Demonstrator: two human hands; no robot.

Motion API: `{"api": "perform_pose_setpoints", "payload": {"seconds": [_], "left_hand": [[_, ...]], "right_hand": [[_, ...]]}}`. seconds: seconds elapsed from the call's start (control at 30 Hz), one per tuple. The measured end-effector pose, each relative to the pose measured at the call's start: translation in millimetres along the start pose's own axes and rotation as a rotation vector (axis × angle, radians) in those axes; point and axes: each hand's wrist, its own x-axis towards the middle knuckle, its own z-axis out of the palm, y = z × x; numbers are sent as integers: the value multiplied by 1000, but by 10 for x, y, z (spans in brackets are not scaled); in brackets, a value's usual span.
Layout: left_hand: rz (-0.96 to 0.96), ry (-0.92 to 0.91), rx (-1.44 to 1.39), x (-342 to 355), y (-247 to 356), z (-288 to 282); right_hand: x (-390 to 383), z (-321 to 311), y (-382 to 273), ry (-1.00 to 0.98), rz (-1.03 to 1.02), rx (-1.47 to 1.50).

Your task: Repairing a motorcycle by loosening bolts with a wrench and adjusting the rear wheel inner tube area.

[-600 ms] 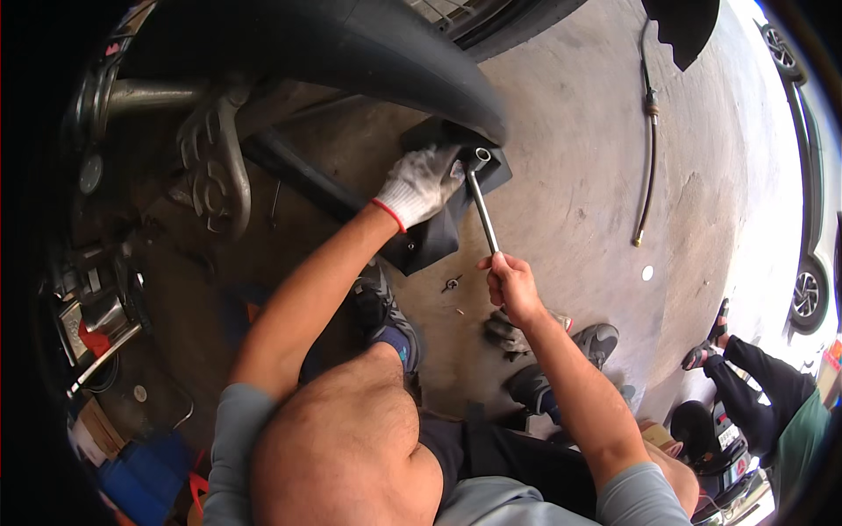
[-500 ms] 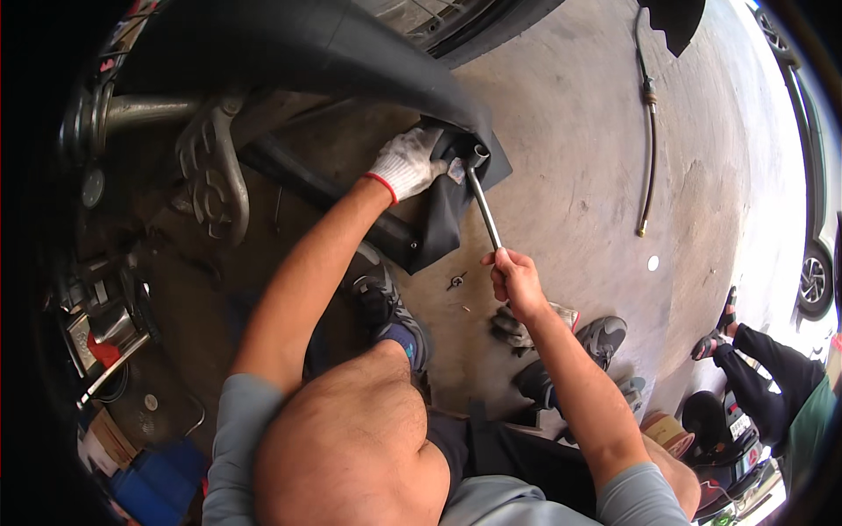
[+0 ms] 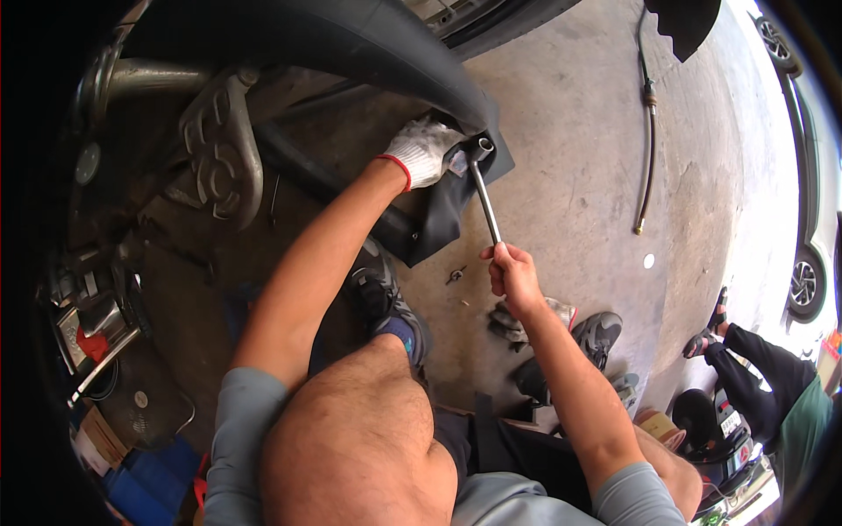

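Observation:
My left hand (image 3: 423, 153), in a white knit glove with a red cuff, is closed on a black part (image 3: 438, 219) beneath the curved black mudguard or panel (image 3: 395, 61); some fingertips are hidden. My bare right hand (image 3: 511, 273) is wrapped round the lower end of a long steel wrench (image 3: 487, 202). The wrench's ringed socket head (image 3: 485, 145) sits on the black part, just right of the glove. A small clear or pale patch (image 3: 458, 163) shows between glove and wrench.
A metal footpeg bracket (image 3: 224, 158) is at left, beside cluttered tools (image 3: 96, 324). A small fastener (image 3: 456, 275), loose gloves (image 3: 505, 326), my shoes (image 3: 599, 337) and a hose (image 3: 649, 158) are on the floor. A person in dark trousers (image 3: 754, 368) and a car (image 3: 805, 280) are at right.
My gloved left hand and wrist have shifted upward along the black part, closer under the curved panel. The wrench and my right hand have barely moved, apart from a slight shift of the view.

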Motion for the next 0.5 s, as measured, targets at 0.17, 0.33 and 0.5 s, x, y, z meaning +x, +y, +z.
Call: {"api": "perform_pose_setpoints", "payload": {"seconds": [0.17, 0.33, 0.5], "left_hand": [[16, -80, 50, 33, -99, 9], [-27, -100, 54, -9, -81, 7], [-20, -288, 20, 15, 7, -146]], "right_hand": [[-51, 120, 12, 7, -52, -11], [-2, 274, 99, 92, -196, -123], [191, 216, 218, 157, -229, -188]]}}
